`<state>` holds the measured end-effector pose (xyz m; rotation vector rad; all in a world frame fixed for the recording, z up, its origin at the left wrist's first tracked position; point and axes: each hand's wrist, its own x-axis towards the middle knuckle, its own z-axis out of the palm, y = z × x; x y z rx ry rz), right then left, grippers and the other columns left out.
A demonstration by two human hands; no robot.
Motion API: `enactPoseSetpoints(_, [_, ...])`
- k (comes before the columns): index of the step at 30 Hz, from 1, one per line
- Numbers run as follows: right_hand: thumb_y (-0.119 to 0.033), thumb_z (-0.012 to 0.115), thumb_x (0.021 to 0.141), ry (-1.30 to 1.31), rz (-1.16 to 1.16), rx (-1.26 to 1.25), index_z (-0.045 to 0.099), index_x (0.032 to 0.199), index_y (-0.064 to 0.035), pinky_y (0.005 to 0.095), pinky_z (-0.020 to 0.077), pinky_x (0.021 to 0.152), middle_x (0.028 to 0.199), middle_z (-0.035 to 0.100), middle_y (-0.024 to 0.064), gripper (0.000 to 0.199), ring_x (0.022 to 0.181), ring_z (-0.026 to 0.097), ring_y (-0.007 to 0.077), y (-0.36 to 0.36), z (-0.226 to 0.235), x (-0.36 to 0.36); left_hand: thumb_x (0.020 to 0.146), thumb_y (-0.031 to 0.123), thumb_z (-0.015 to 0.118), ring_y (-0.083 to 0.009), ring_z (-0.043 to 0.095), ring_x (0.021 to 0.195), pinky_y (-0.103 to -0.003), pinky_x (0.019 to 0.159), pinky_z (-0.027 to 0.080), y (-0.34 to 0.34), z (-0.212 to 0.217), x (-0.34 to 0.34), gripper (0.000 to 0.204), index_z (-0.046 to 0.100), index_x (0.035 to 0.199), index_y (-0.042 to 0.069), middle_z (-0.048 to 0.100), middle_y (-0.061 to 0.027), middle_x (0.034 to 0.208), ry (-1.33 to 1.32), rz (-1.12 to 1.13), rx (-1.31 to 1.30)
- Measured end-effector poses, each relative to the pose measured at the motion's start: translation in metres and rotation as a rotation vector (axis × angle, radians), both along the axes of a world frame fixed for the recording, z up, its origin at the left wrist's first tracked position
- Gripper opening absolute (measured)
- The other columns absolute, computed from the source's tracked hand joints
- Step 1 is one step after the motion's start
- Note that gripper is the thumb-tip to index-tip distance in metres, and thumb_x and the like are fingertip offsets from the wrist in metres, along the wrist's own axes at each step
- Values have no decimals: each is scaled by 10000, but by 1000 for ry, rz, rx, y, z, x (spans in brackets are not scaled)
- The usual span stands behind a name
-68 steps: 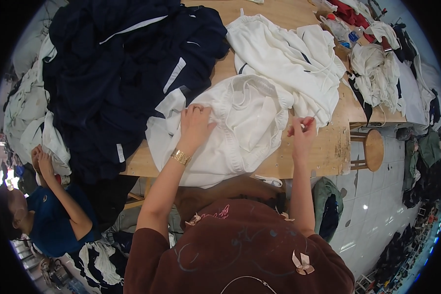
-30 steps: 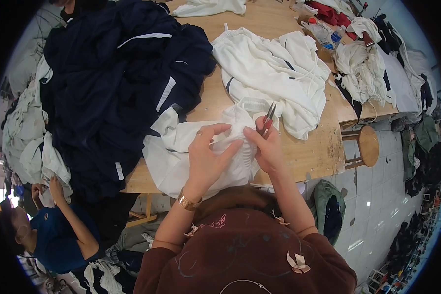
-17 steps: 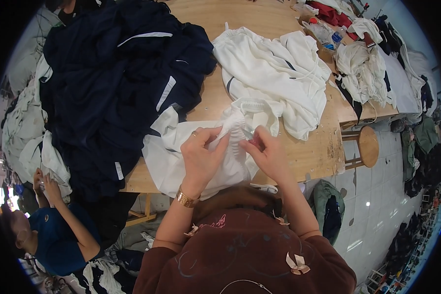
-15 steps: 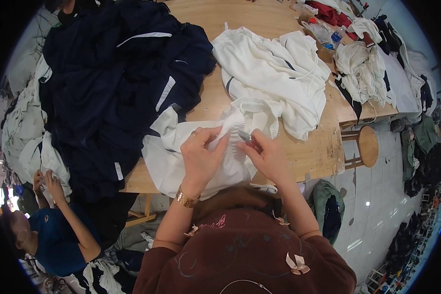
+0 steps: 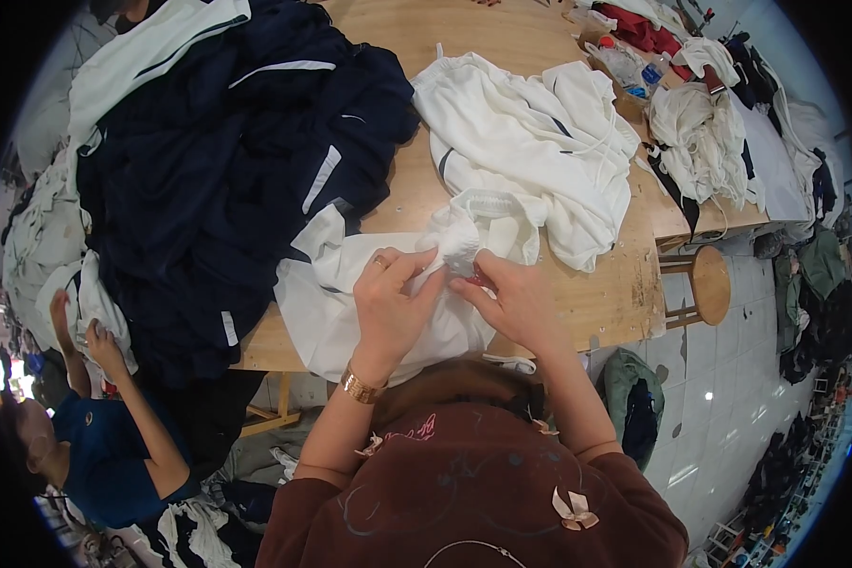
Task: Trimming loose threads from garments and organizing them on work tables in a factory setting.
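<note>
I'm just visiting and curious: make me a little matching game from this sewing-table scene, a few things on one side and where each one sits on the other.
Things:
1. white garment
2. navy pile
3. round wooden stool
4. gold bracelet

Places:
A. on the tiled floor beside the table's right end
B. on the left wrist
C. heaped over the table's left part
D. at the table's near edge, pinched by the left hand and the right hand

Pairs: 1-D, 2-C, 3-A, 4-B

Navy garment pile covering the wooden table, second white garment lying beyond, round wooden stool standing right, person in blue working lower left.
</note>
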<state>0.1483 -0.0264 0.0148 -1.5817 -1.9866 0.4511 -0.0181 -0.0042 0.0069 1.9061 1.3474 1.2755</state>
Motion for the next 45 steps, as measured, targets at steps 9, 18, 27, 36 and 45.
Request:
enactPoseSetpoints(9, [-412,583,820,-22,-2,-1,518,779,-79,389,398,443,563,564,91,341,518,556,318,3,-2,-1,646,34,716,-203,528,617,-297,545,426,-1,-3,0,217,661,856,30,544,-76,662,15,-8,46])
enactPoseSetpoints(18, [-100,666,799,1114,-161,-236,386,765,-110,191,314,583,716,362,-53,283,665,333,39,10,-24,2,669,91,758,-148,537,598,-259,526,423,-10,-8,8,281,672,931,36,573,-59,706,-55,-44,0])
enactPoseSetpoints(27, [20,546,783,1517,-371,234,444,814,-106,256,420,743,826,493,-22,166,784,505,92,-1,-19,115,587,-5,622,-303,545,754,-373,617,425,-2,-69,-66,290,534,850,81,564,-106,794,423,66,24])
enactPoseSetpoints(36, [-41,519,742,904,-821,-23,452,752,-90,187,318,593,708,398,-58,84,648,378,52,-29,-103,139,638,232,755,-243,508,591,-335,545,421,-34,-64,-64,293,518,685,66,493,-70,652,481,-444,-339])
enactPoseSetpoints(45, [-62,512,740,785,-782,-23,446,743,-39,227,332,560,671,399,-27,69,623,369,76,-36,-115,143,680,230,733,-249,529,725,-324,606,436,-19,-76,12,250,576,778,62,533,-85,755,235,-356,7])
